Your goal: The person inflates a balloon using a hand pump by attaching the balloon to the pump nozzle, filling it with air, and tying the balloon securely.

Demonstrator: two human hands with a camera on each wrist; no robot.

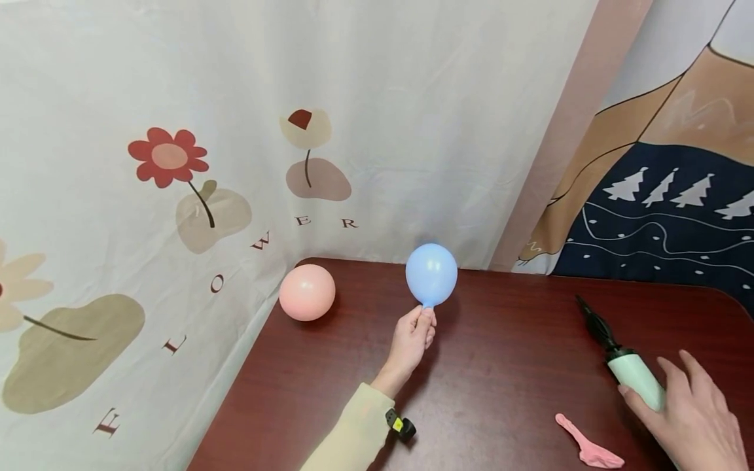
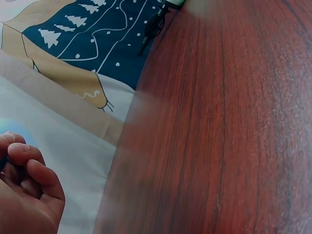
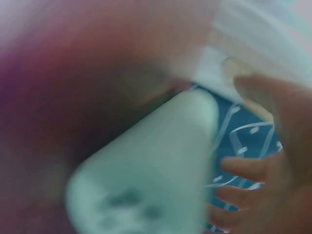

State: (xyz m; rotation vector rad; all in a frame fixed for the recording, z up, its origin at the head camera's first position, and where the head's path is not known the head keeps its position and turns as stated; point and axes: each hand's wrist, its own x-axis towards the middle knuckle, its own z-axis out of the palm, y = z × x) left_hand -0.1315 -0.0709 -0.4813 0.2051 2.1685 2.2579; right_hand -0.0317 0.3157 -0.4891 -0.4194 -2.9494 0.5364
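An inflated blue balloon (image 1: 431, 273) stands upright above my left hand (image 1: 414, 333), which pinches its neck between thumb and fingers. In the left wrist view the curled fingers (image 2: 34, 165) show at the left edge, with only a sliver of blue beside them. My right hand (image 1: 698, 409), its fingers spread, is over the pale green barrel of a hand balloon pump (image 1: 637, 376) with a black nozzle. The right wrist view is blurred; there the pump (image 3: 156, 161) is large beside the hand, and whether they touch I cannot tell.
An inflated pink balloon (image 1: 307, 292) rests at the table's back left corner. A limp pink balloon (image 1: 589, 443) lies near the front, left of the right hand. Behind the dark red table (image 1: 501, 366) hangs a printed curtain (image 1: 412, 131).
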